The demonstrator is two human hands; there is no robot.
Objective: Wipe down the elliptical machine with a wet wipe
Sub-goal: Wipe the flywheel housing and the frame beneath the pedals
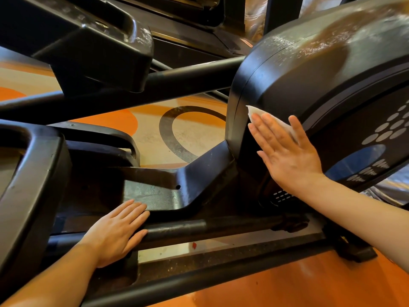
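1. A black foot pedal [28,173] stands just left of the left hand [117,229], and a second pedal [88,41] is above it; black bars [177,80] cross between them over the orange patterned floor [155,134].
2. The elliptical machine [309,69] has a rounded black housing, glossy and streaked on top, with grey oval marks beside the right hand [287,151].
3. The right hand, fingers straight and spread, presses a white wet wipe [256,111] flat on the housing side; one corner of the wipe points up-left past the fingertips.
4. The left hand lies flat, holding nothing, on the low frame rail [177,228], whose long axis runs left to right.
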